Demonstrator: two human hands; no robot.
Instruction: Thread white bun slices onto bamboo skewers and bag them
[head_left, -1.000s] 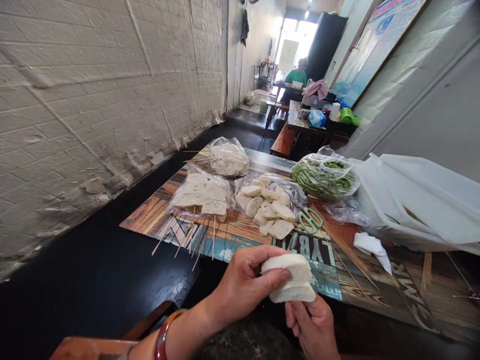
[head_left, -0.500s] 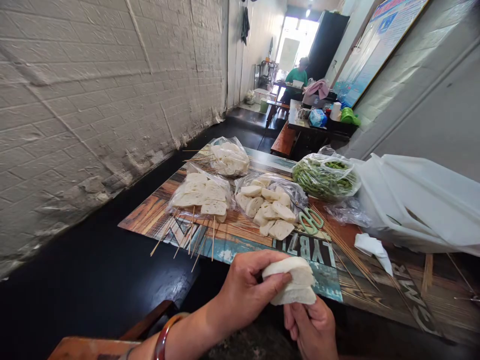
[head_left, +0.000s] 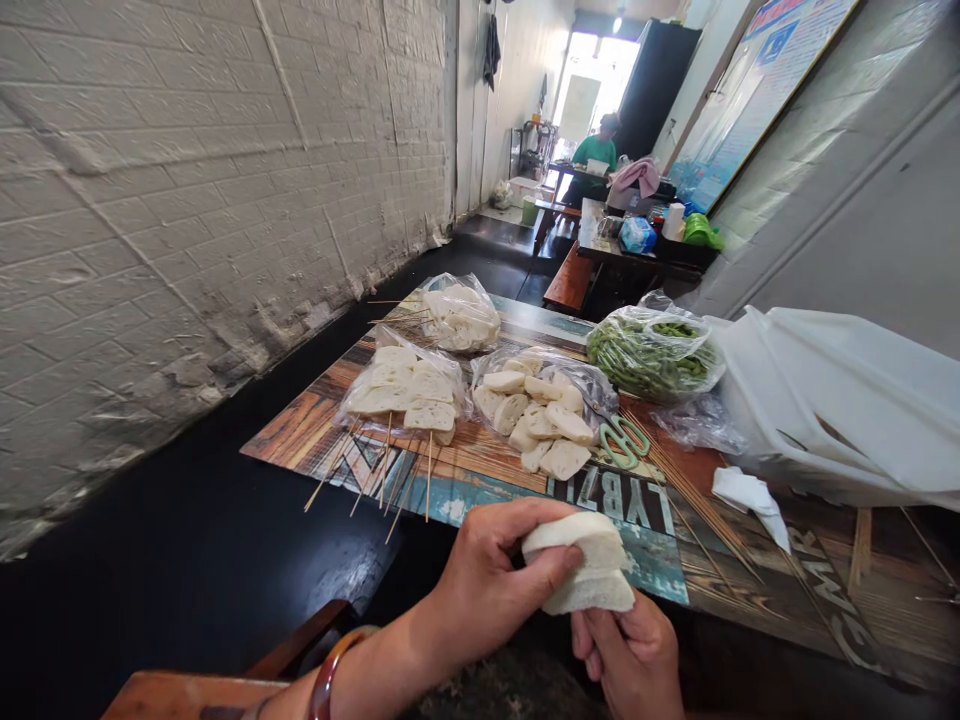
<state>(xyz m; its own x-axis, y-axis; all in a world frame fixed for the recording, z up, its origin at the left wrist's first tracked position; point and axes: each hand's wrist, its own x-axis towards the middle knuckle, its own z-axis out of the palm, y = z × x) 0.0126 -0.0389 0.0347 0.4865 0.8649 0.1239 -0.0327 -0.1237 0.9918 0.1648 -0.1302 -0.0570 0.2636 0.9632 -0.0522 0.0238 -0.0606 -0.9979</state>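
Note:
My left hand [head_left: 491, 565] grips two white spongy slices [head_left: 589, 570], pressed together between thumb and fingers, over the table's near edge. Just under the slices, my right hand [head_left: 630, 645] is closed, its fingertips touching or almost touching their lower edge; whatever it pinches is hidden. Beyond my hands, an open plastic bag holds similar loose slices [head_left: 551, 415]. Left of it, another bag has slices [head_left: 409, 390] laid flat, with thin wooden skewers [head_left: 429, 480] sticking out towards me. A third bag of slices [head_left: 459, 315] lies behind.
Green-handled scissors [head_left: 624, 442] and a bundle of loose skewers [head_left: 701, 510] lie right of centre. Behind them sits a bag of green vegetables [head_left: 652, 350]. White plastic tubs [head_left: 847, 390] and a crumpled tissue [head_left: 750, 500] are at the right. A person in green [head_left: 595, 155] sits far back.
My right hand has shifted very slightly right and down under the slices. My left hand keeps the same grip, and the slices are almost unmoved.

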